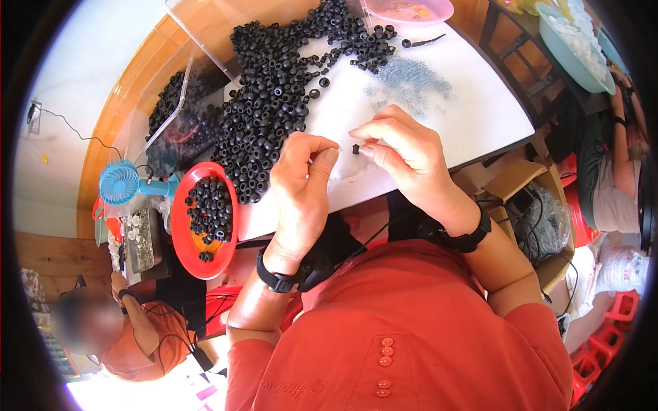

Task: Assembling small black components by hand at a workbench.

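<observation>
Over the white tabletop, my two hands are close together. My right hand has its thumb and forefinger at a small dark spool-shaped piece, pinched at the fingertips. Thumb and forefinger of my left hand are pressed together; a tiny pale bit shows at their tips, too small to name. A big heap of round black plastic parts, many with a hole, spreads beyond my left hand. Past my right hand lies a scatter of fine bluish-grey pieces resembling small springs.
An orange-red bowl of black parts stands at the table's left edge, beside a blue handheld fan. A clear bin and a pink dish lie farther off. An open carton is at right. Other people sit left and right.
</observation>
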